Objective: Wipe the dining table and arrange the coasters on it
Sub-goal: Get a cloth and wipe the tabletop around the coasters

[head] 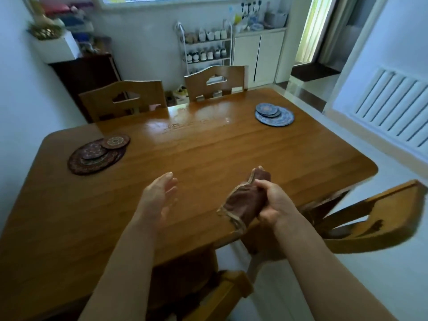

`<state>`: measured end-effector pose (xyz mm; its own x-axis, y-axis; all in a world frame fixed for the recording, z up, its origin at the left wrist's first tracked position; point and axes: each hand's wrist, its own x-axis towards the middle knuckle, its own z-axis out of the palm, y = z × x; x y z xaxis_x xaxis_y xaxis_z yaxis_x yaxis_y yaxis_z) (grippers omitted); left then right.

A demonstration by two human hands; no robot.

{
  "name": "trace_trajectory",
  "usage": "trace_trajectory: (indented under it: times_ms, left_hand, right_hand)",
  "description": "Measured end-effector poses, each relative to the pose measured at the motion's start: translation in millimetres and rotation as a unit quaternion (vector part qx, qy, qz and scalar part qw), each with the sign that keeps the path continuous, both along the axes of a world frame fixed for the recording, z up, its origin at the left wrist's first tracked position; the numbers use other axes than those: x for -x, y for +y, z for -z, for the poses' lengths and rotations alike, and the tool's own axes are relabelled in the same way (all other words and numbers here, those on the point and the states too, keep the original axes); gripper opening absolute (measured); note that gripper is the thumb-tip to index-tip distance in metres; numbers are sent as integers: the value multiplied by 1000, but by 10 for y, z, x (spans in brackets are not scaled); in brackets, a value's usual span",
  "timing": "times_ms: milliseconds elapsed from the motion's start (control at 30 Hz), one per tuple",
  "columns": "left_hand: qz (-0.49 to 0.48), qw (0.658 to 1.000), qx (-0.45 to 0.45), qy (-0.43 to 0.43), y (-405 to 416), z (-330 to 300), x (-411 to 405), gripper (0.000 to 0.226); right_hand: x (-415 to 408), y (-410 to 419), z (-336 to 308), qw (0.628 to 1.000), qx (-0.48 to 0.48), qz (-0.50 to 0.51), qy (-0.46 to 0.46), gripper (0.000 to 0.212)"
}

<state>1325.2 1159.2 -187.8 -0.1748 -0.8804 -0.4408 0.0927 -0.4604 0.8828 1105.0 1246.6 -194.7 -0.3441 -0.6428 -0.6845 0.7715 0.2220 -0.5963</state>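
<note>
The right hand (271,202) clenches a bunched brown cloth (245,200) above the near edge of the wooden surface (196,154); the left hand (159,193) hovers beside it, fingers released. Red coasters (97,154) lie stacked far left, blue coasters (274,114) far right

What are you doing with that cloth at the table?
A person stands at the wooden dining table. Their right hand grips a bunched brown cloth above the near edge, while the left hand hovers open beside it. Red coasters sit stacked on the left, blue coasters far right.
</note>
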Motion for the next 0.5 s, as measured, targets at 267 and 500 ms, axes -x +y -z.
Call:
trace_trajectory:
  times_ms: [267,500]
  left_hand:
    - [-29,992,33,121,452,-501,305,32]
    - [28,984,64,161,730,-877,1097,33]
  right_hand:
    - [432,834,-610,994,74,76,-24,18]
    - [1192,1349,-873,977,136,165,24,33]
